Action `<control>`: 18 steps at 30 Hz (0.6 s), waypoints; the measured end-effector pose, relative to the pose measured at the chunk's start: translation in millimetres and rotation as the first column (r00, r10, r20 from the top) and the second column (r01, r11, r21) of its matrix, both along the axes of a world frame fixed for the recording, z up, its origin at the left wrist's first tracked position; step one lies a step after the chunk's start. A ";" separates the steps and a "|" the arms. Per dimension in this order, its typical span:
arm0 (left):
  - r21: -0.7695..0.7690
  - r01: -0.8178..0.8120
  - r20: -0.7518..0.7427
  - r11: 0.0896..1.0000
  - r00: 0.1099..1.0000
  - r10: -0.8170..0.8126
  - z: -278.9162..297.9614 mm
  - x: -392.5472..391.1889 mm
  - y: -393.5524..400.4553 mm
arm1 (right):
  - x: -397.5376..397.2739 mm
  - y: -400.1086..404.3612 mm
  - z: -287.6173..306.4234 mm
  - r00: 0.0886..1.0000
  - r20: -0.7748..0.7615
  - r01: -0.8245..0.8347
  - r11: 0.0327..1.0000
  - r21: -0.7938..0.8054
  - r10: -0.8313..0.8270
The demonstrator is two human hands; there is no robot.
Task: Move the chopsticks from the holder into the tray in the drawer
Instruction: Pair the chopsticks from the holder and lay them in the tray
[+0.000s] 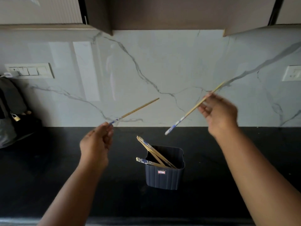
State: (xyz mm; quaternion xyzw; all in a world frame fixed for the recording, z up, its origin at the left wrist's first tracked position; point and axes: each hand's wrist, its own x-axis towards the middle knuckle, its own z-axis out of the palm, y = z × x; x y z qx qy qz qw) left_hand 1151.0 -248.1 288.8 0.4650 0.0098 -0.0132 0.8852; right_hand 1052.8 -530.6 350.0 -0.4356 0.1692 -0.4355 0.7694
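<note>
Presently, the left grip (pixel 97 141) is closed on the blue-patterned end of one chopstick (pixel 138 109), which angles up to its right. Below and between both grips, the dark holder (pixel 164 175) stands on the bench (pixel 48 168), chopsticks inside. The right grip (pixel 218 113) pinches another chopstick (pixel 182 119) mid-shaft, patterned end down-left.

A glossy black stone worktop (pixel 48 176) spans the scene beneath both hands. Behind the hands rises a white marble backsplash with grey veins (pixel 162 62). Up and left of the left hand, a white switch panel (pixel 30 70) is set in that wall; up and right of the right hand sits a white wall socket (pixel 292 73). Far left of the left hand lies a dark bag (pixel 11 101) carrying a small brass padlock (pixel 15 117). Brown overhead cabinets (pixel 162 12) hang above.
</note>
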 end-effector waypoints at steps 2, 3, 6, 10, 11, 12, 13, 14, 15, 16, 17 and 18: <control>-0.052 0.099 -0.110 0.994 0.989 -0.104 -9.8 -9.5 -15.1 | 11.1 13.5 -25.1 0.982 -0.135 -0.118 0.989 0.092 0.129; -0.060 0.135 -0.148 0.989 0.979 -0.143 -14.8 -16.4 -23.6 | 16.4 21.8 -38.0 0.964 -0.184 -0.171 0.977 0.130 0.193; -0.087 0.254 -0.225 0.963 0.937 -0.267 -28.8 -38.8 -44.2 | 26.7 44.5 -65.3 0.911 -0.231 -0.290 0.930 0.224 0.340; -0.135 0.356 -0.302 0.924 0.874 -0.381 -43.1 -59.1 -56.5 | 30.5 57.5 -76.1 0.892 -0.206 -0.348 0.902 0.255 0.402; -0.146 0.360 -0.315 0.921 0.866 -0.389 -46.0 -61.2 -57.7 | 30.7 57.6 -77.1 0.889 -0.211 -0.353 0.902 0.248 0.406; -0.142 0.363 -0.325 0.921 0.862 -0.389 -48.7 -62.5 -58.4 | 30.5 56.8 -78.1 0.885 -0.219 -0.358 0.901 0.244 0.411; -0.119 0.364 -0.336 0.924 0.860 -0.383 -50.7 -63.8 -59.0 | 30.1 55.6 -78.7 0.880 -0.226 -0.364 0.899 0.243 0.418; -0.084 0.363 -0.349 0.928 0.861 -0.369 -53.2 -64.5 -59.1 | 29.6 53.9 -79.3 0.876 -0.233 -0.369 0.897 0.244 0.423; -0.054 0.361 -0.359 0.931 0.863 -0.356 -55.7 -65.0 -59.5 | 29.4 52.0 -79.6 0.872 -0.239 -0.373 0.896 0.242 0.428; -0.034 0.361 -0.361 0.932 0.865 -0.349 -58.2 -65.3 -59.8 | 29.5 50.1 -79.7 0.868 -0.246 -0.378 0.895 0.236 0.432; -0.022 0.365 -0.354 0.931 0.868 -0.349 -59.9 -65.9 -60.0 | 29.7 48.3 -79.7 0.865 -0.249 -0.385 0.894 0.228 0.436; -0.009 0.373 -0.342 0.928 0.871 -0.354 -61.6 -66.3 -60.4 | 30.1 46.5 -79.7 0.863 -0.250 -0.391 0.894 0.219 0.439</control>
